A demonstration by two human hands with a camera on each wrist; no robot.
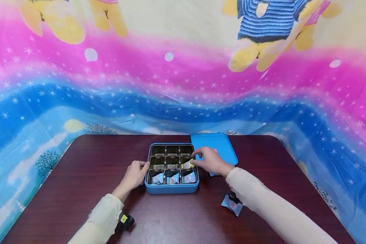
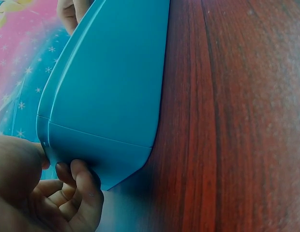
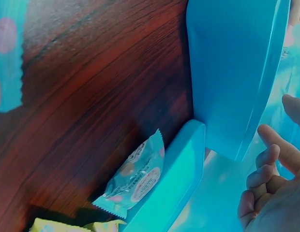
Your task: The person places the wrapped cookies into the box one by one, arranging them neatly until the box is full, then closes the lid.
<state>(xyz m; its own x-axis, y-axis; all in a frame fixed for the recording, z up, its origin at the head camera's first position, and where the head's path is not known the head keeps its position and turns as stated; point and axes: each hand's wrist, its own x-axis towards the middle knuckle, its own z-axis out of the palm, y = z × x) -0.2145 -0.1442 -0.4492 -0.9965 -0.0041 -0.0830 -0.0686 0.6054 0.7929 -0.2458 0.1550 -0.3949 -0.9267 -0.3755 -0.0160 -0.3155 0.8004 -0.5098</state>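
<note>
A blue box [image 1: 172,189] with a divided dark tray stands on the table. My left hand [image 1: 135,174] grips its left wall; in the left wrist view the thumb is at the rim and the curled fingers [image 2: 87,188] press the outside. Blue wrapped sweets [image 1: 172,178] fill the front row of compartments. A yellow wrapped sweet [image 1: 187,165] lies in the right compartment of the middle row. Right over it is my right hand [image 1: 211,160], thumb by the wrapper and index finger spread apart from it. The right wrist view shows nothing between these fingertips.
The blue lid [image 1: 215,145] lies behind and right of the box. A blue wrapped sweet [image 3: 135,179] leans on the lid's edge, with yellow wrappers [image 3: 58,226] close by. Another blue sweet [image 1: 231,205] lies under the right forearm. A printed cloth [image 1: 183,84] hangs behind the table.
</note>
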